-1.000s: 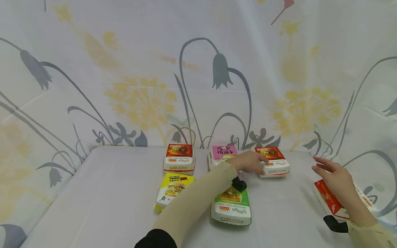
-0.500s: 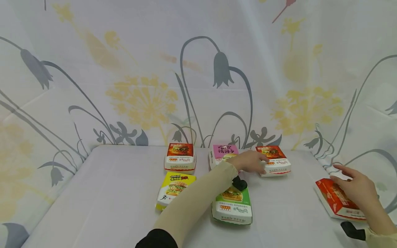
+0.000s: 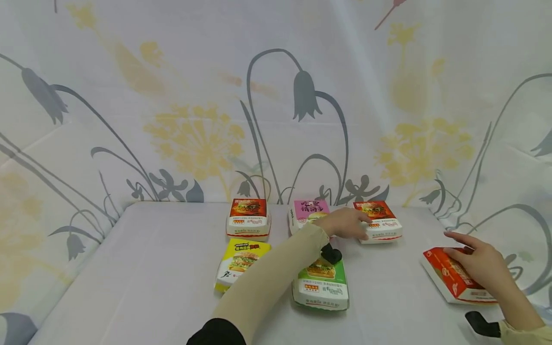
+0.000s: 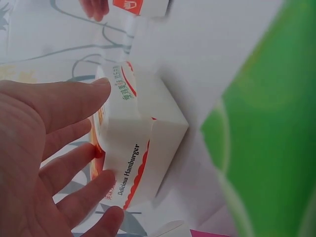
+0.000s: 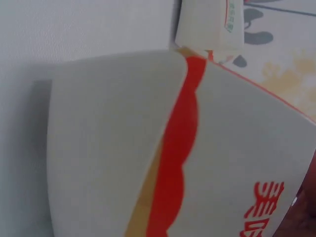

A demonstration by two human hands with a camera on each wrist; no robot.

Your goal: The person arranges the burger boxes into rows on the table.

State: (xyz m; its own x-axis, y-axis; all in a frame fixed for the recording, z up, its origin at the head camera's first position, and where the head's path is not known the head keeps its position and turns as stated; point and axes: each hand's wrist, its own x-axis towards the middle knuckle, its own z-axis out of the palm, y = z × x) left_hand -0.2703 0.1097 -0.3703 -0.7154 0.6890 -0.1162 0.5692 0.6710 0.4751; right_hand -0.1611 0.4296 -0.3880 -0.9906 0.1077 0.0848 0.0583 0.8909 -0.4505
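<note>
My left hand point(image 3: 347, 224) reaches to the back right, its relaxed fingers at the left edge of a red and white burger box point(image 3: 381, 232). In the left wrist view its spread fingers and thumb lie at the lid of that box point(image 4: 131, 133), which is lettered "Delicious Hamburger". Over at the far right my right hand point(image 3: 485, 266) grips a second red burger box point(image 3: 454, 280) from above, thumb near its left edge and index finger reaching past the far side. The right wrist view is mostly filled by this box's white side point(image 5: 108, 138); the other fingers are hidden behind it.
A green burger box point(image 3: 325, 292) lies under my left forearm, with a pink one point(image 3: 305, 211) partly covered behind it. Further left are a red box point(image 3: 248, 218) and a yellow box point(image 3: 233, 266). A flowered cloth point(image 3: 276, 143) hangs behind the white table point(image 3: 151, 268).
My right hand moved right, then slightly back left. The red box beneath it has turned and slid a little left with the hand. The left hand stays at its box.
</note>
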